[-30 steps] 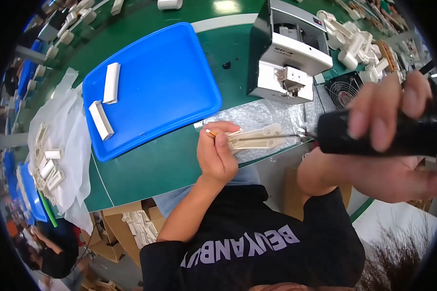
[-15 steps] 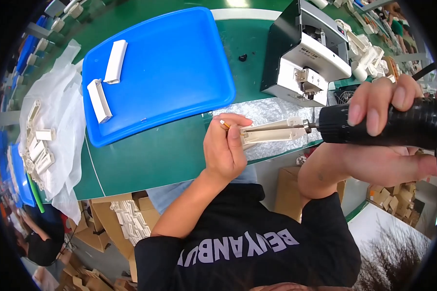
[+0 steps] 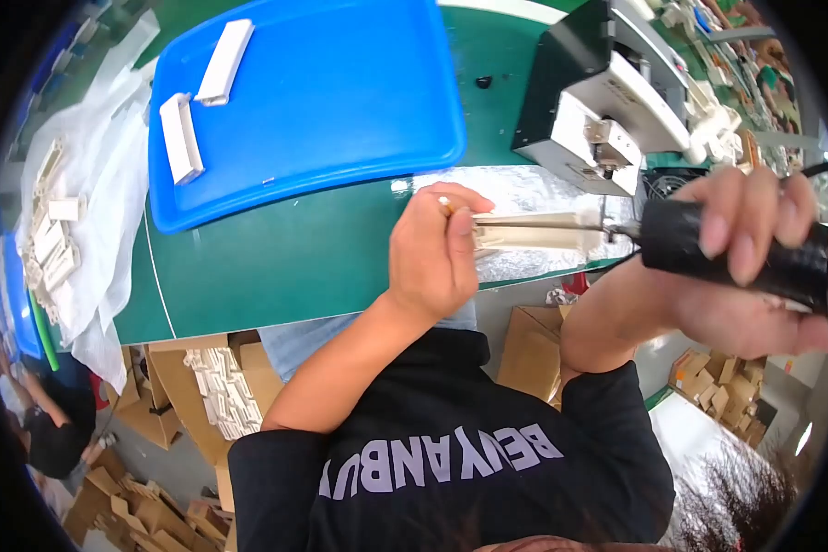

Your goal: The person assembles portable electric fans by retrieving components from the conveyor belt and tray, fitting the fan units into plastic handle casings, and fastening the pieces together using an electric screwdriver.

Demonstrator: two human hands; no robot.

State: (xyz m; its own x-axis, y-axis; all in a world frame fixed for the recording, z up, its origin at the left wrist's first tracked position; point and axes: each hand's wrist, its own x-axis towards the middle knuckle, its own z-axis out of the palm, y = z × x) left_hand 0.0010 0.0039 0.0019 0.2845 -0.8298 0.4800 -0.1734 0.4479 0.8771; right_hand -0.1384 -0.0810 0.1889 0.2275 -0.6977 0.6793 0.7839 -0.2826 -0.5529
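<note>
My left hand (image 3: 432,248) is closed around one end of a long, narrow white plastic housing (image 3: 538,237), which looks like an open channel. A small white-tipped piece (image 3: 445,204) pokes out by the thumb and forefinger. From the right, my right hand (image 3: 745,248) grips a black electric screwdriver (image 3: 676,239), held almost level. Its metal bit (image 3: 624,230) points at the housing's far end; whether it touches a screw is too small to tell. Both hands are above the near edge of the green table (image 3: 276,262).
A blue tray (image 3: 340,101) holds two white housings. At the back right stands a white-and-black screw feeder machine (image 3: 584,129), beside bubble wrap (image 3: 524,189). White parts (image 3: 55,239) lie on a plastic sheet at left. Cardboard boxes (image 3: 529,345) stand below the table.
The view has shifted, so tray and machine sit higher in it. The screwdriver is now tilted, its rear end lower, and its body is slightly farther from the housing. Both holds are unchanged.
</note>
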